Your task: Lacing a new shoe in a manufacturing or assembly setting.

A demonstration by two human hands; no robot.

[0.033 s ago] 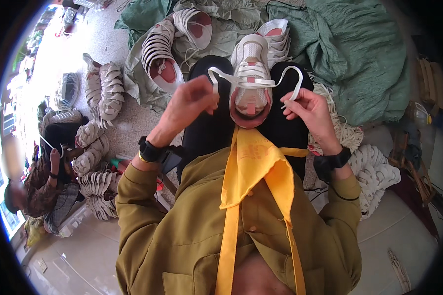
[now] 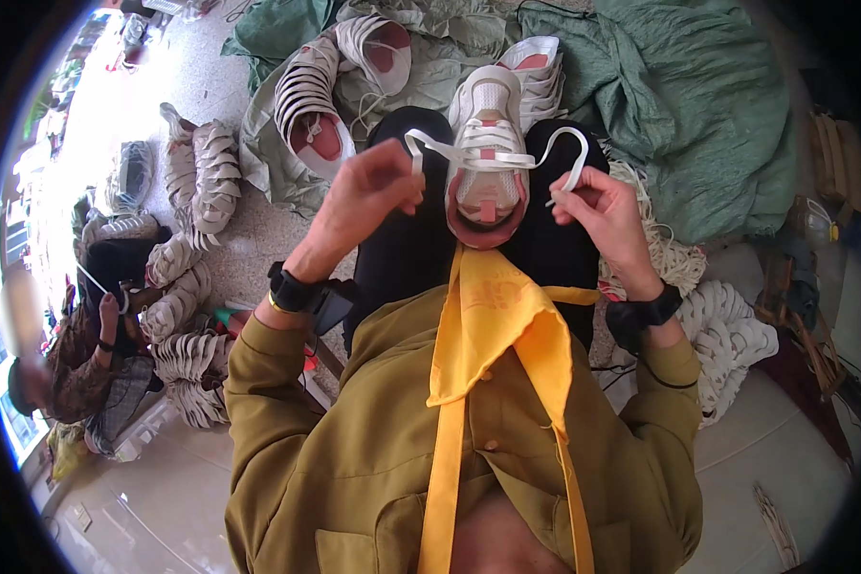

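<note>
Between my knees rests a white sneaker (image 2: 488, 182) with pinkish-red lining, its toe pointing away from me. A white shoelace (image 2: 497, 161) runs through its upper eyelets, and the two loose ends arch out to either side. On the left, my left hand (image 2: 381, 187) is closed, with one lace end at its pinched fingertips. My right hand (image 2: 598, 206) pinches the other lace end between thumb and fingers, right of the shoe. Both hands are held clear of the sneaker. A yellow apron (image 2: 493, 316) hangs over my front.
Stacked shoe uppers (image 2: 308, 105) curve across green sheeting (image 2: 698, 124) beyond my knees. More stacked uppers (image 2: 215, 177) lie on the left floor. Bundled white laces (image 2: 655, 230) and white shoe pieces (image 2: 727, 340) lie at right. Another person (image 2: 77, 373) sits at far left.
My left hand has risen very slightly, and my right fingers have shifted a little on the lace. The sneaker stays in place. The other person's hand has moved slightly.
</note>
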